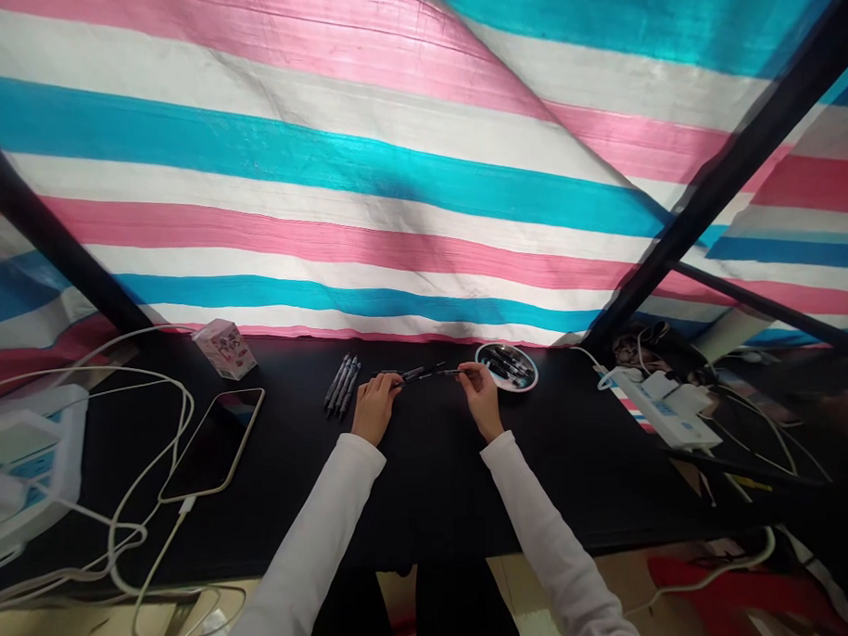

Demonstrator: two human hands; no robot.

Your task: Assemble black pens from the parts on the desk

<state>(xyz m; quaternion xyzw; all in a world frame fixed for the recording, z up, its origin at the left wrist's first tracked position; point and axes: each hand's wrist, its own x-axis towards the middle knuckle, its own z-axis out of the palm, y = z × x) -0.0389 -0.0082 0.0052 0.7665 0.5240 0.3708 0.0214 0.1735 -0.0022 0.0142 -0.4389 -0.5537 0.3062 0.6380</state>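
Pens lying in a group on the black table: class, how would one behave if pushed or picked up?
The pens have slim, rounded-looking barrels, so one would probably roll if pushed across the black table. Each looks stiff rather than floppy, and probably light for its length. Their shiny barrels may feel slightly slippery.

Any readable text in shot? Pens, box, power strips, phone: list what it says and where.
Nothing can be read.
Pen in both hands: too small to read.
Pens on the table: too small to read.
Pens in the dish: too small to read.
Box: printed art, any lettering too small.
Power strips: markings too blurred.
Phone: dark screen, no text.
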